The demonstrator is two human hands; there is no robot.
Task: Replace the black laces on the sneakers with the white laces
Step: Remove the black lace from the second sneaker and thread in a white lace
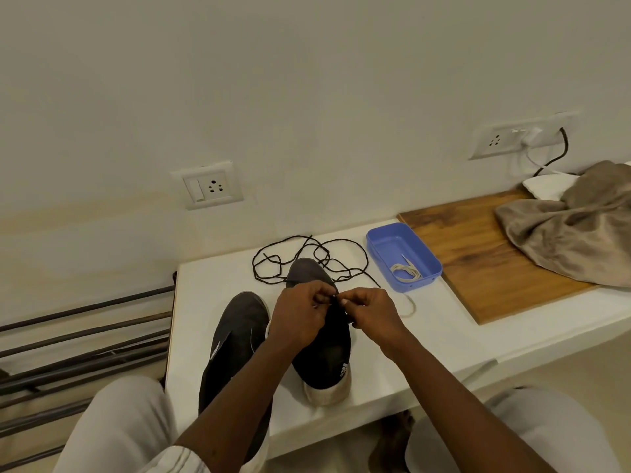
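Note:
Two dark sneakers stand on the white table, toes pointing away from me. The left sneaker (pixel 235 349) has no lace showing. Over the eyelets of the right sneaker (pixel 324 356), my left hand (pixel 300 315) and my right hand (pixel 372 312) meet fingertip to fingertip, pinching a lace end too small to see clearly. A white lace (pixel 410 308) loops out on the table from behind my right hand. The black laces (pixel 307 257) lie loose in a tangle beyond the toes. Another white lace (pixel 406 272) is coiled in the blue box (pixel 382 245).
A wooden board (pixel 478 254) lies to the right with a crumpled brown cloth (pixel 573 227) and a white pad on it. Wall sockets (pixel 208 186) sit above the table, one holding a plugged charger. Metal rack bars (pixel 85 339) run along the left. My knees are below the table edge.

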